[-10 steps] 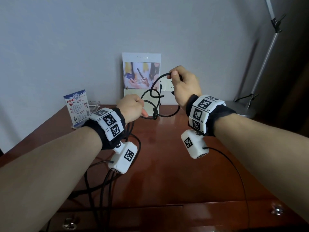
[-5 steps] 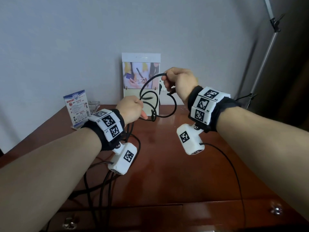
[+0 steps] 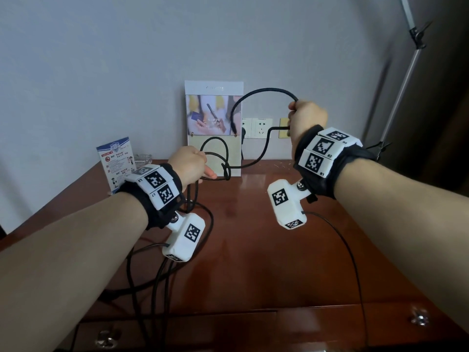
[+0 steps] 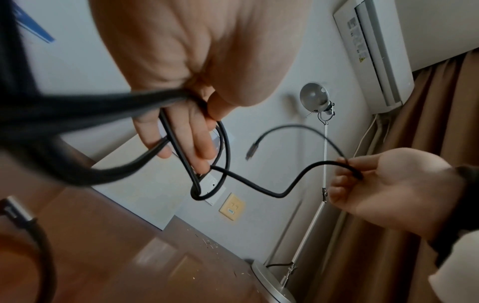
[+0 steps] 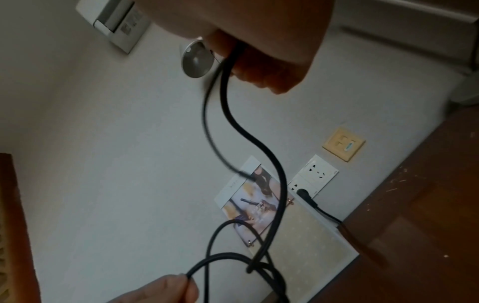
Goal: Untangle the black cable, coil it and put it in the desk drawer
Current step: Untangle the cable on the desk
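The black cable [image 3: 266, 91] arcs up from my right hand [image 3: 307, 118], which grips it in a fist above the back of the desk; its free plug end [image 3: 233, 128] hangs down. A second strand runs from that fist down to a small knot [image 3: 225, 171] beside my left hand [image 3: 191, 165]. The left hand holds several loops of the cable [image 4: 197, 180], which trail off the desk's front edge. The right wrist view shows the cable [image 5: 249, 135] dropping from the right hand [image 5: 259, 53] to the crossing loops near the left hand [image 5: 160, 291]. The drawer front [image 3: 177, 331] is closed.
A picture stand [image 3: 214, 153] and a blue card [image 3: 118, 163] lean at the wall behind the desk [image 3: 253, 250]. Wall sockets [image 3: 256, 128] hold a plugged lead. A lamp pole [image 3: 406, 72] rises at right. Thin wrist-camera leads [image 3: 350, 250] cross the desk top.
My right hand has moved right, away from the left, drawing out the cable. The tight tangle between the hands has opened into a wide arc with the plug end hanging free.
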